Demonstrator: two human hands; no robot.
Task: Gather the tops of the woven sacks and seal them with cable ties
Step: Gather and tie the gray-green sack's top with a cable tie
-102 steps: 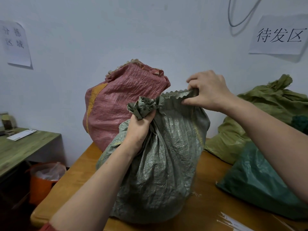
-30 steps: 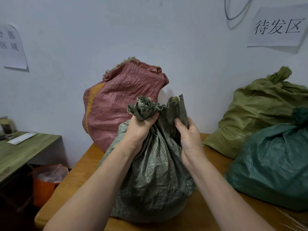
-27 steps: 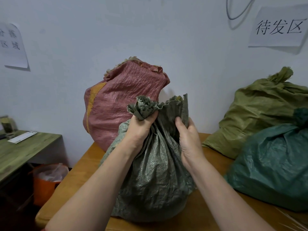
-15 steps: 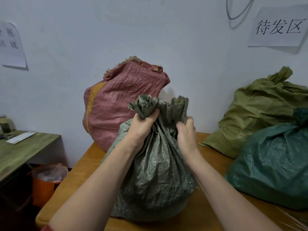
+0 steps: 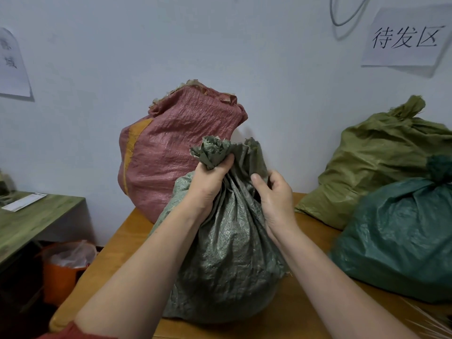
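The pale wall [image 5: 220, 45] fills the upper half of the view. A wooden table [image 5: 117, 255] stands against it and bears four woven sacks.

1. The grey-green woven sack [image 5: 232, 265] stands upright at the table's near centre, between both forearms. This is the sack being closed.
2. The pink woven sack [image 5: 176, 152] stands directly behind it, against the wall, with its top open and folded over.
3. The olive woven sack [image 5: 381, 155] lies at the right, against the wall, with its neck bunched into a tuft.
4. The dark green woven sack [image 5: 396, 241] lies in front of the olive one, touching it. Its neck is also bunched.

A lower green side table [image 5: 31, 216] stands at the left, with an orange bucket [image 5: 61, 277] (lined with clear plastic) on the floor beside it.

The left hand [image 5: 208, 184] is closed in a fist round the neck of the grey-green sack. The gathered top [image 5: 212, 150] protrudes above the fist as a crumpled rosette. The right hand [image 5: 276, 196] has its fingers curled into the loose fabric on the right side of the neck, with the thumb pointing up. An ungathered flap [image 5: 252, 152] stands just above it.

A paper sign [image 5: 403, 40] reading 待发区 hangs at the upper right, beside a loop of grey cable [image 5: 342, 18]. A second paper sheet [image 5: 11, 64] hangs at the far left. Thin pale strips [image 5: 435, 321] lie at the table's near right corner, too blurred to identify.
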